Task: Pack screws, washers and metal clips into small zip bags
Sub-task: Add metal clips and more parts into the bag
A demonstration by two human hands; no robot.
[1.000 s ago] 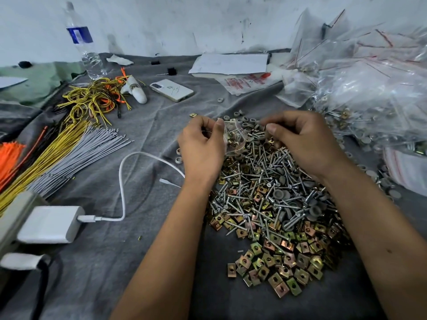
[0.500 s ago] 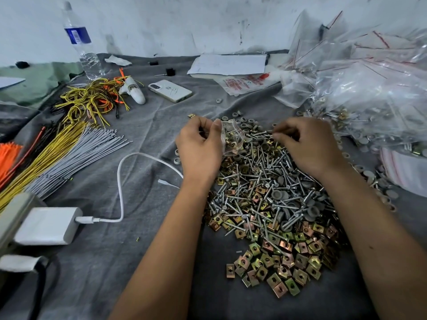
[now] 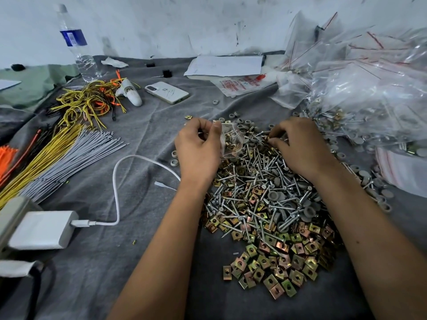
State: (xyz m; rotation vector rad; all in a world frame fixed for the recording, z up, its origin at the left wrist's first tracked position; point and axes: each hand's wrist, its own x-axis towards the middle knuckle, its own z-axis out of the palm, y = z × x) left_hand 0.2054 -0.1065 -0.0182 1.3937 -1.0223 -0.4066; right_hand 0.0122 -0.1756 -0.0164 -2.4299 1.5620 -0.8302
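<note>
Head view: the left hand [image 3: 199,150] pinches a small zip bag [image 3: 232,142] holding a few brass clips. The right hand [image 3: 300,144], fingers curled, pinches at something in the screw pile [image 3: 258,192]; what it is I cannot tell.

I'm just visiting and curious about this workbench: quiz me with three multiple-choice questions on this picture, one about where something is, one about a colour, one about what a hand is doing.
1. Where does the smartphone lie?
A. on the grey cloth, beyond the hands
B. on top of the screw pile
C. inside a zip bag

2. What colour is the label on the water bottle?
A. red
B. blue
C. green

3. What is the left hand doing?
A. lying flat on the cloth
B. holding a small zip bag
C. gripping the charger

Answers:
1. A: the phone rests on the cloth, past the white cable.
2. B: a blue band wraps the clear bottle.
3. B: its fingers pinch the small zip bag, which holds brass-coloured parts, while the right hand picks at the pile of screws.
</note>
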